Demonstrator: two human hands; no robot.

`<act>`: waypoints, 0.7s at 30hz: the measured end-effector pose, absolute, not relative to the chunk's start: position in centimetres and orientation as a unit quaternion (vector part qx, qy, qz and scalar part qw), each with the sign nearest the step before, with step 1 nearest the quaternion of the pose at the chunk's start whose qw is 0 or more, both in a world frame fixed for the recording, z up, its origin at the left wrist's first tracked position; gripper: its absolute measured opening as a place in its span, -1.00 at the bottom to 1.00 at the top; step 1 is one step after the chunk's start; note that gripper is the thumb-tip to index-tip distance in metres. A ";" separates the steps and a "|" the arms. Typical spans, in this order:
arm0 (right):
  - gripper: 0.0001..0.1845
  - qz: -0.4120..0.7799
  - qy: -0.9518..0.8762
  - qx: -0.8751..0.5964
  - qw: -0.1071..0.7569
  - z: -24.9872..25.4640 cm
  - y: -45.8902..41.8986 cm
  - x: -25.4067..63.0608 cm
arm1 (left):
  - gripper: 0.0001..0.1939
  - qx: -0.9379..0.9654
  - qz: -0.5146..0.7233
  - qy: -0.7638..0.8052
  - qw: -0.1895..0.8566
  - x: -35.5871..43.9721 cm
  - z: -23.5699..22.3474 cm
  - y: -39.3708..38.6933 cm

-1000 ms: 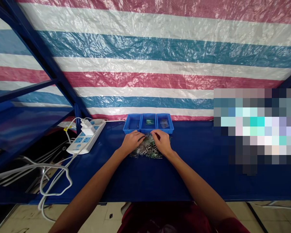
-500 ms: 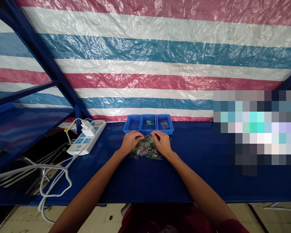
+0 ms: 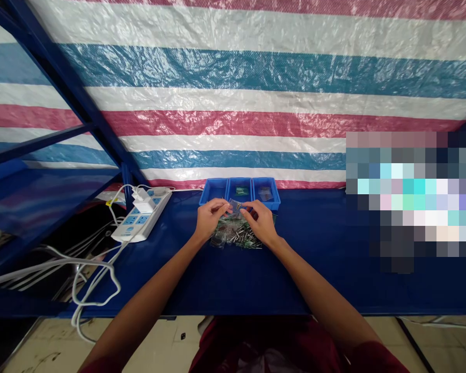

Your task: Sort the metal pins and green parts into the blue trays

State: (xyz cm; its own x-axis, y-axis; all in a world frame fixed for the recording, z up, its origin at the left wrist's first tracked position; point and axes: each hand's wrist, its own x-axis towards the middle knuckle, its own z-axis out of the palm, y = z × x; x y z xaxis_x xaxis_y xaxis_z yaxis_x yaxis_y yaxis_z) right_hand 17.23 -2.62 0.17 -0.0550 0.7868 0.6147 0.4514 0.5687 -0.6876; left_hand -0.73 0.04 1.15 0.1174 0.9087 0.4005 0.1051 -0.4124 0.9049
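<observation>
Between my two hands is a small clear plastic bag [image 3: 236,206] with something small and dark inside. My left hand [image 3: 209,218] pinches its left side between thumb and fingers. On its right side, my right hand [image 3: 261,221] has its fingertips closed on the plastic. Just below lies a pile of thin metal screws or pins [image 3: 245,237], mixed with clear bags [image 3: 220,235] and some green pieces. Behind my hands stand three joined blue bins [image 3: 238,199]. The middle bin holds a green item [image 3: 241,190], and a clear packet [image 3: 264,194] lies in the right bin.
At the left, a white power strip [image 3: 140,220] carries a plugged-in white adapter [image 3: 143,201]. White cables [image 3: 112,280] loop over the left edge of the blue table [image 3: 314,259]. A blue metal frame [image 3: 72,93] and striped sheeting [image 3: 233,98] stand around it. The right side is pixelated.
The small clear bag now shows raised between my fingertips above the pile. My left fingers have drawn in on it. The whole view has shifted slightly.
</observation>
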 end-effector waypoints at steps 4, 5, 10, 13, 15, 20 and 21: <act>-0.71 0.144 -0.725 -0.412 0.533 0.1 -2.7 17.3 | -0.74 0.649 0.527 0.374 0.402 -0.5 1.7 -0.4; -0.70 0.141 -0.726 -0.412 0.531 0.1 -2.7 17.3 | -0.73 0.655 0.520 0.372 0.402 -0.5 1.8 -0.5; -0.72 0.147 -0.735 -0.415 0.516 -0.1 -2.8 17.2 | -0.73 0.679 0.485 0.378 0.400 -0.6 1.5 -0.4; -0.72 0.150 -0.729 -0.419 0.519 -0.1 -2.7 17.2 | -0.72 0.671 0.486 0.379 0.412 -0.6 1.3 -0.1; -0.72 0.154 -0.724 -0.418 0.526 0.0 -2.7 17.3 | -0.71 0.656 0.491 0.378 0.430 -0.7 1.3 0.0; -0.70 0.155 -0.744 -0.395 0.516 0.0 -2.8 17.4 | -0.51 0.633 0.468 0.369 0.494 -0.8 1.4 -0.1; -0.72 0.147 -0.746 -0.396 0.515 0.0 -2.7 17.4 | -0.49 0.634 0.461 0.367 0.501 -0.7 1.4 -0.1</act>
